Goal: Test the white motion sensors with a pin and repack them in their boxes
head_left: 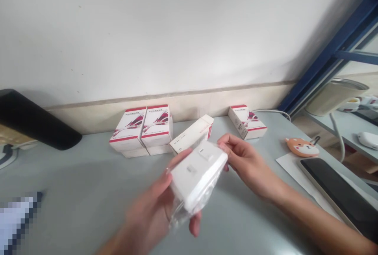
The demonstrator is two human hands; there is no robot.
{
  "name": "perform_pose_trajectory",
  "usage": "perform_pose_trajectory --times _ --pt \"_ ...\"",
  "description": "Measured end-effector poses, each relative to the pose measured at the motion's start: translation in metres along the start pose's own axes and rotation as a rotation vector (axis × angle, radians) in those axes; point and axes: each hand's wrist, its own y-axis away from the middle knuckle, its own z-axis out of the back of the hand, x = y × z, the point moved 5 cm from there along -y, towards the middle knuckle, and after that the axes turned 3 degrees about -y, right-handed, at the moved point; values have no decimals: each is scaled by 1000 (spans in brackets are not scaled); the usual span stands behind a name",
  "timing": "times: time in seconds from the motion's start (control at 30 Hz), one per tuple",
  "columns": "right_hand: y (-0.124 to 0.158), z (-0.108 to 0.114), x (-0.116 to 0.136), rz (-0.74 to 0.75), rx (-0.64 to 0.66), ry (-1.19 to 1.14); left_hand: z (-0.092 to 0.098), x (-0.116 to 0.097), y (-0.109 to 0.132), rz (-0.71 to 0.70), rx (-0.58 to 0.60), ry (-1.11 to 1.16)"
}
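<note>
White plastic, smooth and blocky with rounded edges, forms the device [196, 170], held in a clear bag [180, 211] above the worktop [85, 192]. The left hand [156, 204] has its grip wrapped around the bagged device from the left; the right hand [248, 164] has a narrow, pinching grip at the far right corner, though whether on film alone I cannot tell. Slick film could slide over the hard shell, so the device might drop if the left grip slackens; a sharp tug at the corner could rip the film. Swinging forward, it might knock the pale carton [193, 132] just behind. The film is glossy and crinkled, the carton straight-edged card, the worktop flat and grey-green.
</note>
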Motion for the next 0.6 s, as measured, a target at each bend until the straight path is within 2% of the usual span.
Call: perform_pose_trajectory --times 0.07,0.1,0.17,0.27,0.47,0.53,0.6 --pt "-2 2 -5 -81 -31 -99 -1 -1 2 -24 69 -1" --pt "-2 2 -8 -129 -38 -143 1 -2 2 -36 67 -30" --pt "-2 1 -11 -202 -31 -210 5 -2 1 -64 10 -114" --pt "-1 -3 -12 -202 -9 -237 14 -2 -4 -142 -115 -222" --pt "6 -5 -8 80 -93 -24 21 -5 -8 -228 -292 -323" --pt "11 -5 -4 220 -111 100 20 -8 -5 -210 -332 -352" --pt "17 -9 5 416 -72 258 20 -8 -2 -147 -363 -360"
